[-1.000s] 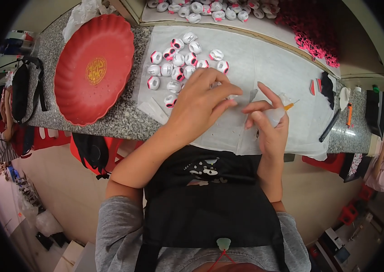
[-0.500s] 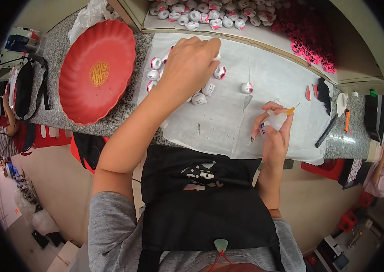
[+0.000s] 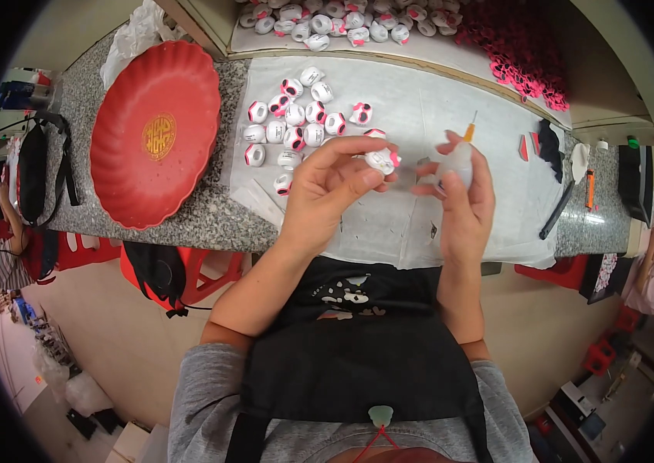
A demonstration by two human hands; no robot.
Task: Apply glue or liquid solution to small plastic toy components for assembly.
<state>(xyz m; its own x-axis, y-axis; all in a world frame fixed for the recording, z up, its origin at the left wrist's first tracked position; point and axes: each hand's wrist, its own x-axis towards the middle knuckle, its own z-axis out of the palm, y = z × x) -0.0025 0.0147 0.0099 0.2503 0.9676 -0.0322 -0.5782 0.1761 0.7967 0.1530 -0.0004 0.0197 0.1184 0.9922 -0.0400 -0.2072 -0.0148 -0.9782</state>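
My left hand (image 3: 315,202) pinches a small white rounded plastic piece (image 3: 381,160) with pink parts between thumb and fingers, above the white paper. To its right, my right hand (image 3: 467,208) is wrapped round a small translucent squeeze bottle (image 3: 457,163). An orange needle tip (image 3: 470,130) on the bottle points up and away from me. The needle stands apart from the piece. Left of my left hand, several white rounded pieces (image 3: 294,114), many with black and pink openings, stand grouped on the paper. A lone one (image 3: 361,113) sits just beyond that hand.
White paper (image 3: 497,224) covers much of the speckled counter (image 3: 72,166). A red scalloped tray (image 3: 196,162) lies at left. The shelf behind holds heaped white pieces (image 3: 319,25) and pink parts (image 3: 524,77). An orange-handled tool (image 3: 590,197) and a black strip (image 3: 556,211) lie right.
My left hand has come back from the grouped pieces toward me and now holds one piece near the bottle. My right hand has turned the bottle's needle more upright. The head view has shifted slightly.
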